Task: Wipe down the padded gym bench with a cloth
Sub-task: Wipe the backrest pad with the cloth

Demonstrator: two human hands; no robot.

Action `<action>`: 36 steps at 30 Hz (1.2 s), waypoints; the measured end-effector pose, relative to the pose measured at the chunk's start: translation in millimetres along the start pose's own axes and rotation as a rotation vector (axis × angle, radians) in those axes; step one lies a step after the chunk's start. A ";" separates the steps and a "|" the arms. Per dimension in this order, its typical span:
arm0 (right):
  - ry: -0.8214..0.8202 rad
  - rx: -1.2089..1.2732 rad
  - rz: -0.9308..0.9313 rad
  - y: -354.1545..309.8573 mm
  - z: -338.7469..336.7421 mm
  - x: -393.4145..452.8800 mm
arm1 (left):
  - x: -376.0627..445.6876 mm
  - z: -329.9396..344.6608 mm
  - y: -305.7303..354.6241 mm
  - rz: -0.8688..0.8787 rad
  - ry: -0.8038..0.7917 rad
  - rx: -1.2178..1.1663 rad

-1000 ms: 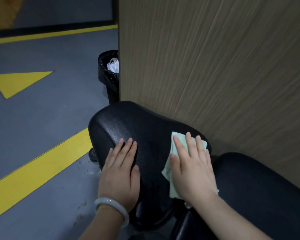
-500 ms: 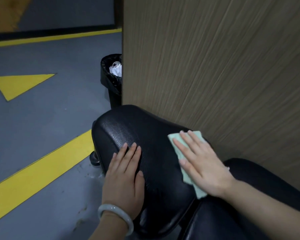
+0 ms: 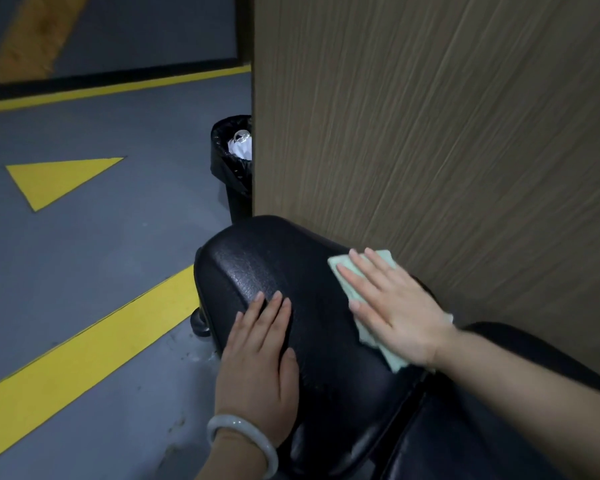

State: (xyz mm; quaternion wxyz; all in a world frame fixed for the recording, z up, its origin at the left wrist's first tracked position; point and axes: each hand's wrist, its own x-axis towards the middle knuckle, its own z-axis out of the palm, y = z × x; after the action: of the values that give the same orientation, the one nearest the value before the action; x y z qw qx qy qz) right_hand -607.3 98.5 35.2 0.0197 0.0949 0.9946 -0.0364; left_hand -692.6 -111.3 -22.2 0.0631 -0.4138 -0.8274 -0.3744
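Head view: a black padded bench seat (image 3: 312,299) is seen against a wood-grain panel (image 3: 430,133). A pale green cloth (image 3: 343,275) is pressed flat onto the seat's far right part, just beside the panel, by the right hand (image 3: 392,306), its grip wide with fingers straight. The left hand (image 3: 257,362), a pale bangle (image 3: 243,441) at its wrist, is laid flat on the seat's near left side, fingers extended. A black-lined bin (image 3: 231,161) is seen behind the panel's edge, on the grey floor (image 3: 101,254) with yellow markings.

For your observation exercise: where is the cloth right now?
In the head view, the cloth lies under the right hand on the bench pad, beside the wooden panel.
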 end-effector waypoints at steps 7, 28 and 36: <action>-0.042 0.080 -0.147 -20.0 -2.8 -26.3 | 1.0 -1.7 0.4 0.005 -0.009 0.006; 0.016 0.070 0.114 -66.2 -2.0 19.0 | 0.2 -0.2 0.7 0.005 0.010 0.037; 0.084 -0.024 0.204 -80.3 6.6 22.5 | -1.6 -0.3 -0.5 0.006 0.033 0.029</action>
State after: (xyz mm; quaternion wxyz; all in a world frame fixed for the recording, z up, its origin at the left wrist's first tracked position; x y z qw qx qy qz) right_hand -644.5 23.5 33.2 -0.0173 0.1969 0.9801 -0.0181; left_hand -692.0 -112.7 -23.0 0.0839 -0.4093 -0.8302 -0.3691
